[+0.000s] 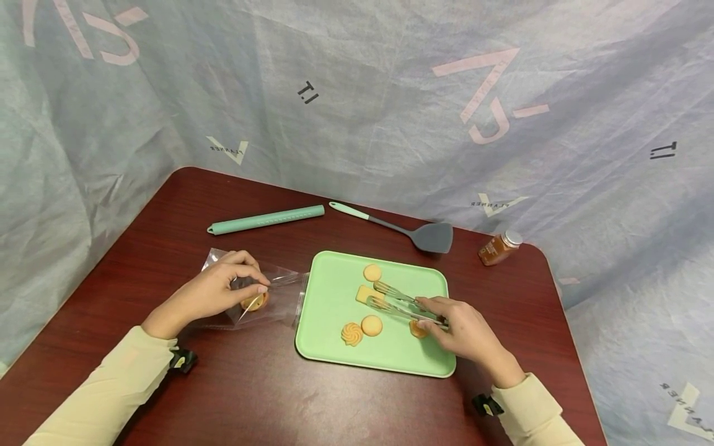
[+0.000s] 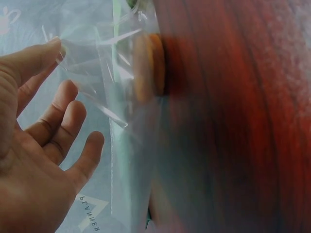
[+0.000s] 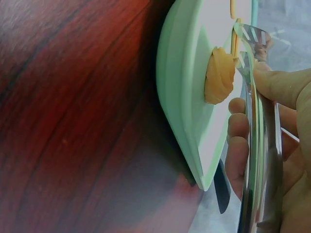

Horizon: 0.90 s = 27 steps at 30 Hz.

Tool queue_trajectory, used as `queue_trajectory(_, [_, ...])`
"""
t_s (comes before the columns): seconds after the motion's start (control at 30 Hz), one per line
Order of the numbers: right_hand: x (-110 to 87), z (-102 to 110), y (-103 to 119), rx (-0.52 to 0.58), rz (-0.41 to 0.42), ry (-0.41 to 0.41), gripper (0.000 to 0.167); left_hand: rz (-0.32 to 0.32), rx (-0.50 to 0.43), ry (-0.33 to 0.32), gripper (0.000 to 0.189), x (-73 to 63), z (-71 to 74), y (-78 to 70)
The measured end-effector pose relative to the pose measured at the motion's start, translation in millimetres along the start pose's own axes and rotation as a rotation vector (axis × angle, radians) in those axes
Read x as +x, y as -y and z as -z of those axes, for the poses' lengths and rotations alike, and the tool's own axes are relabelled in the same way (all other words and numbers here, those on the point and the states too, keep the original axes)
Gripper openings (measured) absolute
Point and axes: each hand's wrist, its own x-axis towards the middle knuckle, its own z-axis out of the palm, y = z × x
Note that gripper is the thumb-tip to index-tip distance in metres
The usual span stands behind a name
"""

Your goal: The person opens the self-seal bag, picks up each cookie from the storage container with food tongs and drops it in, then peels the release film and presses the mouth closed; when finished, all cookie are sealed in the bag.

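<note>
Between its thumb and index finger, my left hand pinches the film of a clear plastic bag. Cookies lie inside the bag, partly covered by the hand. My right hand grips metal tongs. Their slotted tips lie over a rectangular cookie on a light green tray. Around it are a round cookie, another round cookie and a swirled cookie. A further cookie sits near the tongs in the right wrist view; the right hand partly hides it in the head view.
Behind the bag lies a green stick-shaped tube. A grey spatula with a pale green handle rests behind the tray. To the right, a small jar with a silver lid stands near the edge of the dark red table. Grey cloth hangs behind.
</note>
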Motion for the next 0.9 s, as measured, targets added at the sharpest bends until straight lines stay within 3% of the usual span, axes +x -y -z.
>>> queue_trajectory(0.53, [10.2, -3.6, 8.0, 0.033, 0.038, -0.020, 0.044, -0.011, 0.006, -0.008, 0.018, -0.8, 0.8, 0.6])
queue_trajectory(0.9, [30.3, -13.8, 26.7, 0.063, 0.133, -0.035, 0.044, -0.027, 0.008, -0.016, 0.016, -2.0, 1.7, 0.8])
